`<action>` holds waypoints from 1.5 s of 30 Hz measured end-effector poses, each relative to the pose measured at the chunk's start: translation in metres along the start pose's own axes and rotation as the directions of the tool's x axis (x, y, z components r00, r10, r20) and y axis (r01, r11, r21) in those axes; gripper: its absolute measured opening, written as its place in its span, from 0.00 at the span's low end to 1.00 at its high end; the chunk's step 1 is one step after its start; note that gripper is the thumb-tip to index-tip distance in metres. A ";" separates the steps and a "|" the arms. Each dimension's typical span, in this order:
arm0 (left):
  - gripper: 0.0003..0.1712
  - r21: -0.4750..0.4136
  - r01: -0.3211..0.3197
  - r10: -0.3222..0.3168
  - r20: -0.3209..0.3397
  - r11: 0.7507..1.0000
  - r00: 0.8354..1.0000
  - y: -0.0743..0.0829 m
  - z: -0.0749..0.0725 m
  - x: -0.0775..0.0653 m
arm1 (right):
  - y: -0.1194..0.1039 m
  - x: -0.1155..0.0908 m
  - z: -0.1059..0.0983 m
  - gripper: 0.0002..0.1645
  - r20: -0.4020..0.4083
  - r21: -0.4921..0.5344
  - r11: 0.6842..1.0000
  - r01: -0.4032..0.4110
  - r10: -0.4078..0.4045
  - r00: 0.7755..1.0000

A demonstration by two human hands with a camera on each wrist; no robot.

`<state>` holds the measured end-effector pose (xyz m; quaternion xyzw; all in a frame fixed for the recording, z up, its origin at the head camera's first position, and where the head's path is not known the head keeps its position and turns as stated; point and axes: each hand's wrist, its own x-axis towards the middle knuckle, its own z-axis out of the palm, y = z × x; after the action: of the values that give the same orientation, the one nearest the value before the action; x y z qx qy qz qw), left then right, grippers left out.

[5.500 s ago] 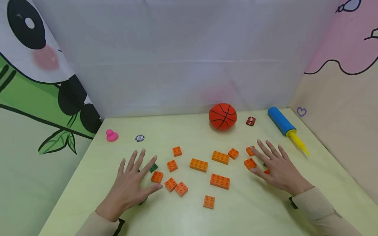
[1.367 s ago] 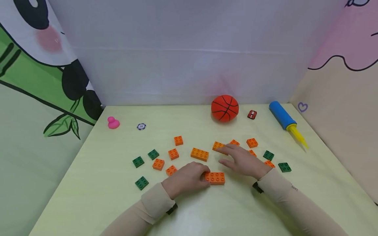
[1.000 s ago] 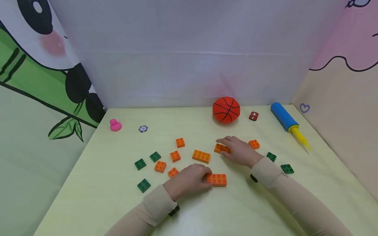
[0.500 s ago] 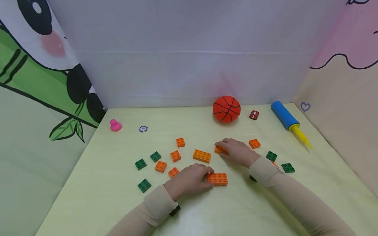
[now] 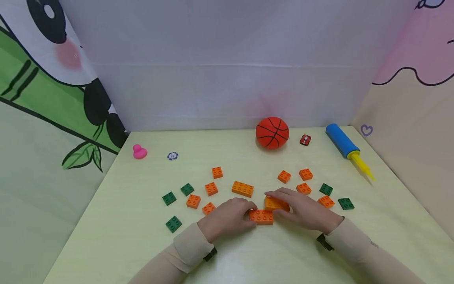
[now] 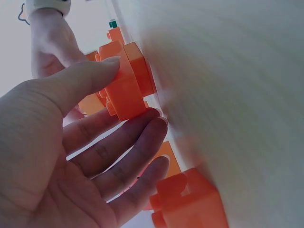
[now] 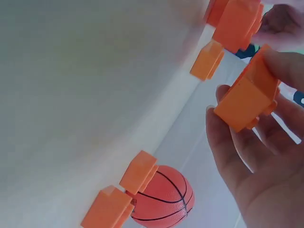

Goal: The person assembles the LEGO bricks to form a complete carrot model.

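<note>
My left hand (image 5: 227, 219) pinches an orange eight-stud toy brick (image 5: 261, 217) by its left end, thumb in front and fingers behind. In the left wrist view another orange brick (image 6: 141, 69) shows directly beneath it, against the table. My right hand (image 5: 305, 209) holds a lighter orange eight-stud brick (image 5: 276, 204) between thumb and fingers. This brick is just behind and right of the left hand's one, overlapping its corner in the head view. In the right wrist view the right hand's brick (image 7: 247, 99) is tilted, with its studs toward the palm.
Small orange bricks (image 5: 211, 188) and green bricks (image 5: 173, 223) lie on both sides. A lighter orange long brick (image 5: 242, 189) lies behind the hands. Farther back are a basketball (image 5: 272, 133), a toy car (image 5: 305, 140), a blue-yellow pump (image 5: 342, 142), a poker chip (image 5: 172, 156) and a pink duck (image 5: 140, 152).
Both hands were spread over the table at first. The left hand then took the orange brick and stays there. The right hand gripped the lighter brick farther back and brought it toward the left hand.
</note>
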<state>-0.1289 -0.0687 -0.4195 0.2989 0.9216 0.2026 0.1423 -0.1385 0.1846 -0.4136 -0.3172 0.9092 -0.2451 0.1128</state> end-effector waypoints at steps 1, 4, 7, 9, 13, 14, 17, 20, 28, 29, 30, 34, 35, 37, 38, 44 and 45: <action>0.19 0.001 0.002 -0.002 -0.001 1.000 1.000 0.000 0.000 0.000 | -0.001 -0.002 0.001 0.31 0.007 0.006 1.000 0.005 -0.005 1.000; 0.19 0.008 0.007 -0.007 -0.004 1.000 1.000 -0.001 0.001 0.000 | -0.004 -0.006 0.005 0.30 0.020 0.012 1.000 0.023 -0.023 1.000; 0.20 0.017 -0.003 0.003 -0.012 1.000 1.000 -0.002 0.001 0.000 | -0.006 -0.006 0.009 0.29 0.028 0.024 0.999 0.035 -0.036 0.999; 0.20 0.019 -0.013 0.013 -0.017 1.000 1.000 -0.002 0.001 -0.001 | -0.007 -0.005 0.011 0.29 0.030 0.032 0.999 0.038 -0.039 0.999; 0.19 0.016 -0.022 0.023 -0.020 1.000 1.000 -0.002 0.001 -0.001 | -0.007 -0.004 0.012 0.28 0.028 0.036 0.998 0.046 -0.047 0.998; 0.19 0.015 -0.024 0.025 -0.020 1.000 1.000 -0.002 0.001 -0.001 | -0.007 -0.004 0.012 0.28 0.029 0.037 0.998 0.045 -0.046 0.999; 0.18 0.011 -0.027 0.027 -0.021 1.000 0.999 -0.001 0.002 0.000 | -0.006 -0.004 0.013 0.27 0.033 0.046 0.998 0.044 -0.045 0.998; 0.17 0.006 -0.022 0.022 -0.023 1.000 0.999 -0.001 0.003 0.000 | -0.003 -0.004 0.014 0.27 0.040 0.067 0.996 0.060 -0.063 0.997; 0.18 0.004 -0.022 0.022 -0.022 1.000 1.000 -0.002 0.002 -0.001 | -0.001 -0.002 0.012 0.27 0.047 0.088 0.992 0.094 -0.098 0.994; 0.18 0.004 -0.025 0.025 -0.023 1.000 0.999 -0.002 0.002 -0.001 | -0.001 -0.002 0.012 0.27 0.048 0.089 0.992 0.094 -0.098 0.994; 0.18 0.003 -0.027 0.027 -0.022 1.000 0.999 -0.003 0.003 0.000 | -0.001 -0.002 0.012 0.27 0.049 0.090 0.992 0.092 -0.096 0.994; 0.18 0.010 -0.027 0.028 -0.027 1.000 0.999 -0.004 0.004 0.000 | -0.002 -0.001 0.010 0.26 0.056 0.094 0.991 0.092 -0.097 0.994; 0.18 0.010 -0.028 0.029 -0.027 1.000 0.999 -0.004 0.004 0.000 | -0.002 -0.001 0.010 0.26 0.057 0.094 0.991 0.092 -0.097 0.994; 0.18 0.010 -0.029 0.029 -0.022 1.000 0.999 -0.004 0.003 0.000 | -0.002 -0.001 0.010 0.26 0.057 0.099 0.991 0.093 -0.099 0.994; 0.19 0.010 -0.027 0.027 -0.015 1.000 1.000 -0.004 0.002 0.000 | -0.002 -0.001 0.009 0.26 0.056 0.100 0.991 0.092 -0.097 0.994; 0.29 -0.013 0.030 -0.030 0.007 0.999 1.000 -0.007 -0.014 0.000 | -0.002 -0.001 0.010 0.26 0.061 0.109 0.991 0.075 -0.082 0.995; 0.30 -0.003 0.040 -0.040 -0.003 0.999 0.999 -0.009 -0.017 0.001 | -0.002 -0.001 0.010 0.26 0.064 0.107 0.992 0.071 -0.079 0.995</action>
<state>-0.1406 -0.0793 -0.4083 0.2799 0.9274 0.2014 0.1451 -0.1330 0.1799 -0.4215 -0.3530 0.8781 -0.2855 0.1508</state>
